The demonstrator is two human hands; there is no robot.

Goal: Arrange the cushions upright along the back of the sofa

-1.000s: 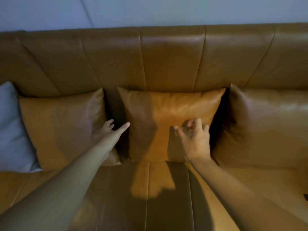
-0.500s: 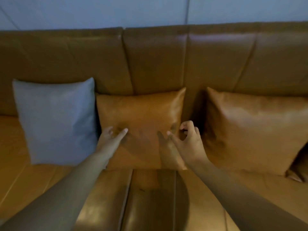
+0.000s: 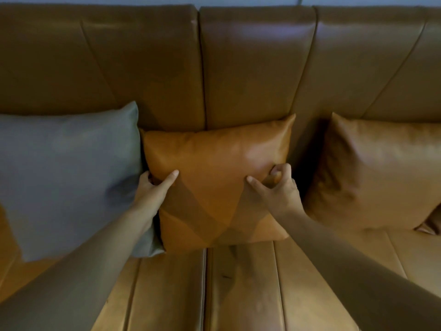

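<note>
A tan leather cushion [image 3: 214, 163] stands upright against the sofa back [image 3: 250, 68] in the middle. My left hand [image 3: 155, 189] grips its left edge, thumb on the front and fingers tucked behind, between it and a grey cushion [image 3: 66, 177]. My right hand [image 3: 276, 189] pinches its right side, thumb on the front, fingers curled into the leather. The grey cushion leans upright at the left, touching the tan one. A second tan cushion [image 3: 377, 173] stands upright at the right, with a dark gap between it and the middle one.
The brown leather sofa seat [image 3: 238, 287] spreads below the cushions, with seams running toward me. A pale wall strip [image 3: 250, 0] shows above the sofa back. Part of another tan cushion [image 3: 432, 225] peeks out at the far right edge.
My view has shifted left and closer. Both hands have moved from hovering in front of the middle tan cushion to taking hold of its left and right sides.
</note>
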